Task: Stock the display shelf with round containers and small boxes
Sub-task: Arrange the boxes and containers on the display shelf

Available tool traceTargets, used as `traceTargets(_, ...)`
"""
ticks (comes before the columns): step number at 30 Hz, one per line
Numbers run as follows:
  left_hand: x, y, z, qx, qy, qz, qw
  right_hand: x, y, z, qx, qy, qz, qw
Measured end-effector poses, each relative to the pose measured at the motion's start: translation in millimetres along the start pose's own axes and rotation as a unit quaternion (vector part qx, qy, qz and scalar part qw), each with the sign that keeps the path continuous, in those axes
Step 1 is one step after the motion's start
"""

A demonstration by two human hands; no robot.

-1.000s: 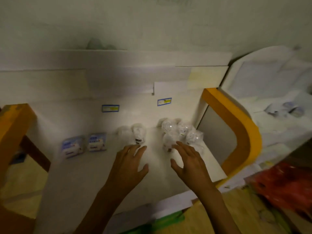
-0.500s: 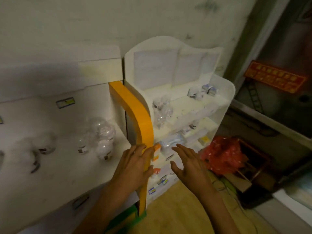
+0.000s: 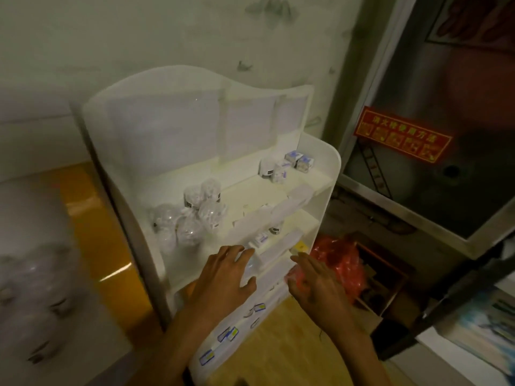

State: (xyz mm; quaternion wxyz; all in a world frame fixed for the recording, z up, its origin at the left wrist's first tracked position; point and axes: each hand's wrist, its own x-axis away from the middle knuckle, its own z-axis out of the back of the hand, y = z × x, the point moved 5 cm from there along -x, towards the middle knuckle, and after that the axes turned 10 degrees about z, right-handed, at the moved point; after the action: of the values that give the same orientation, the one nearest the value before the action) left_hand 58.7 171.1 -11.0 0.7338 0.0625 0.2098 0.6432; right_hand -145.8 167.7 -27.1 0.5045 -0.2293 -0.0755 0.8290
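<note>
Head: red sign [image 3: 402, 134], writing seemingly illegible.

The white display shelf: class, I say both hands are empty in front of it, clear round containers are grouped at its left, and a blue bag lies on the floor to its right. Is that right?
Not quite: the bag is red, not blue, as the head view shows. The rest holds: the left hand and right hand hold nothing before the white display shelf, and the clear round containers sit at its left.
</note>
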Motion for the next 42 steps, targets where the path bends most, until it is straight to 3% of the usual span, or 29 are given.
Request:
traceTargets(16, -237.5, -13.0, -63.7, 0.003, -0.012, 0.087, 0.996, -213.8, 161.7, -4.3, -0.022, -0.032, 0.007, 0.999)
traceTargets(26, -353.1, -25.9, -111.3, -0.038, 0.039, 0.201, 0.978, -355.3, 266.4, -48.2, -0.057, -0.096, 0.083, 0.990)
traceTargets(35, -413.0, -28.0, -136.6, -0.077, 0.090, 0.299, 0.947, -446.4, 315.1, -101.5, -0.115, -0.194, 0.205, 0.952)
traceTargets(42, -440.5, -44.8, -166.6, 0.075, 0.103, 0.306, 0.943, -468.8, 317.9, -137.6, -0.109, -0.258, 0.300, 0.912)
